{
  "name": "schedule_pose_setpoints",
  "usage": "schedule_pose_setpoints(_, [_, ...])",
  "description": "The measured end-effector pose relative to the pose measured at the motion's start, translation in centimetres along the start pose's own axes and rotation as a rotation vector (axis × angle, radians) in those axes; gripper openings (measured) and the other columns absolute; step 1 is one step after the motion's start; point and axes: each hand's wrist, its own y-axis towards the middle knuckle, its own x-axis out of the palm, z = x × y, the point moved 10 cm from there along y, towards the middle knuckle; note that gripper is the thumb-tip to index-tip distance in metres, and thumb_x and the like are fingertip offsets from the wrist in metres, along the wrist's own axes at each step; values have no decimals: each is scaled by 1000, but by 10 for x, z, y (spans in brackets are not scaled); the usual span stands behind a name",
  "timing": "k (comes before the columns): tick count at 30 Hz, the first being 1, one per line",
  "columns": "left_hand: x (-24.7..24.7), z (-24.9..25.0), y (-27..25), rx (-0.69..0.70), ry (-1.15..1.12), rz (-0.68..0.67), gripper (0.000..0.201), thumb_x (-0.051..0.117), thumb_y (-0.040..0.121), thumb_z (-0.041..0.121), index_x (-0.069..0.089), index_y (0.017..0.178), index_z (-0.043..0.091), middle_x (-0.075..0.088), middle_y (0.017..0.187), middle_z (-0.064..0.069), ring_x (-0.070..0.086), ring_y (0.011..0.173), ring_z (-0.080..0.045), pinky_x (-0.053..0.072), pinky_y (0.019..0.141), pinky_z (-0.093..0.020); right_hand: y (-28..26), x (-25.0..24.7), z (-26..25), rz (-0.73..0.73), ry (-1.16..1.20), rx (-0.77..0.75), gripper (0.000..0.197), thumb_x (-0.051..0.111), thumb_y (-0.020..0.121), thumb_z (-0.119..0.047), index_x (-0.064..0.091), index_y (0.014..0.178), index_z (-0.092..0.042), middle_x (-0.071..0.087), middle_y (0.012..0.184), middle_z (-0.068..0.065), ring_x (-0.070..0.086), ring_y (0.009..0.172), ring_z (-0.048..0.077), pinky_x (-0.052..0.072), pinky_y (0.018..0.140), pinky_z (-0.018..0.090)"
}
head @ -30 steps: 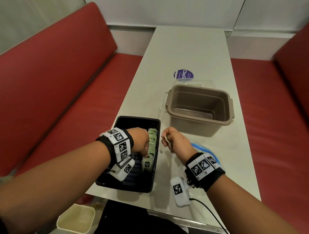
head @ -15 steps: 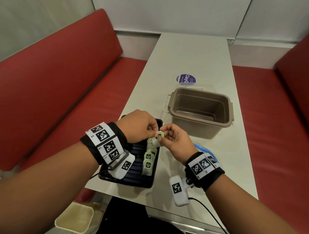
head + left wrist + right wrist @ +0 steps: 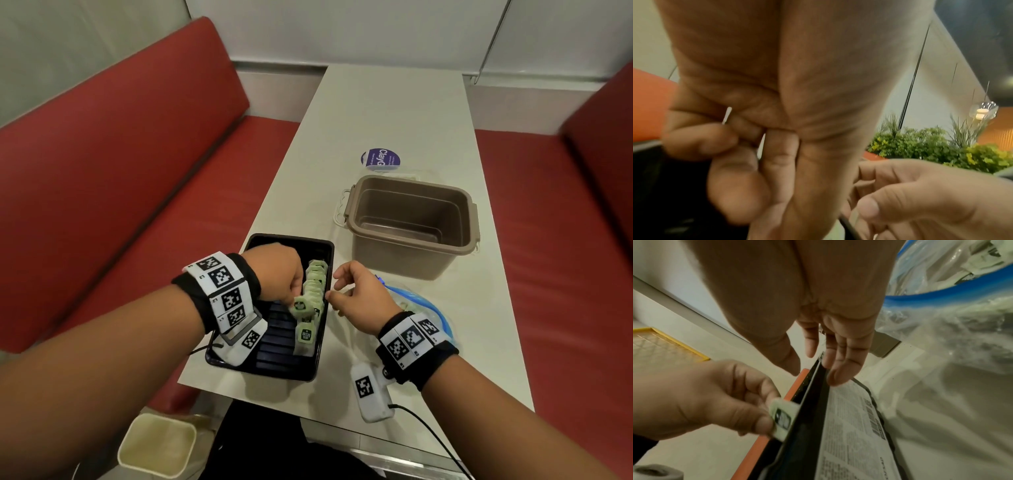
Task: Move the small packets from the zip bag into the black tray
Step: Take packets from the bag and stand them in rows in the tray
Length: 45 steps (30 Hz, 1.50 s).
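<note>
Packet (image 3: 301,306) passed right to left since half second ago. Left hand (image 3: 279,274) pinched it over black tray (image 3: 253,241), beside packet row (image 3: 317,281). Right hand (image 3: 359,298) loose, fingers empty, near zip bag (image 3: 424,305). Placement next; more in bag.
</note>
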Motion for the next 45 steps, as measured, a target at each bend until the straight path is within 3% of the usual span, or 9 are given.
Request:
schedule_pose_setpoints(6, [57,9,27,40,86,-303,19,86,71,27,78,88,20,75,84,6,69,81,-11,56,76,-27,-2,18,10,-90,168,112,35,69,86,-2,41,95,-21,61,92,7,67,57,26,61,68,52])
schedule_pose_setpoints(11, [77,25,38,94,192,-444,28,80,79,29,76,104,16,75,103,5,58,66,-2,42,53,-12,-2,18,10,-109,238,128,33,68,86,4,43,101,-12,60,85,12,64,52,23,61,61,42])
schedule_pose_setpoints(21, [93,4,48,1,95,-457,34,77,76,45,75,97,18,76,81,2,69,65,-9,57,63,-20,-1,19,15,-99,277,131,30,68,86,3,44,97,-12,61,84,14,64,56,27,61,66,48])
schedule_pose_setpoints(23, [106,1,47,1,166,-518,45,74,76,53,72,106,20,75,93,0,70,80,-16,59,80,-31,-2,18,16,-90,281,132,29,68,87,2,45,97,-12,61,82,13,64,55,27,61,65,46])
schedule_pose_setpoints(26, [123,6,36,-16,279,-665,40,64,86,55,71,99,18,70,84,2,65,81,-18,53,73,-24,-2,18,18,-72,286,128,28,68,87,2,46,94,-13,60,81,11,64,53,25,61,62,43])
schedule_pose_setpoints(30, [132,7,36,6,434,-686,45,54,84,67,60,71,24,63,67,8,66,85,-20,52,90,-32,-3,18,20,-55,281,117,25,67,87,2,47,93,-12,60,80,11,64,53,26,60,60,41])
schedule_pose_setpoints(34, [140,16,42,159,610,-610,58,49,89,65,62,122,19,66,111,-4,57,93,-24,41,80,-31,-1,19,20,-64,285,110,24,66,88,3,48,92,-12,59,80,10,63,52,25,60,59,40])
schedule_pose_setpoints(39, [144,29,40,320,728,-574,55,38,92,58,60,126,22,64,117,-4,59,103,-27,48,90,-37,0,19,21,-62,286,103,23,67,87,2,49,91,-12,59,79,8,62,53,25,61,62,44])
schedule_pose_setpoints(45, [118,22,49,157,644,-418,45,48,84,61,67,97,23,65,86,5,64,82,-23,49,62,-28,1,19,21,-63,282,89,22,66,87,3,49,91,-12,59,77,7,62,54,27,60,64,46])
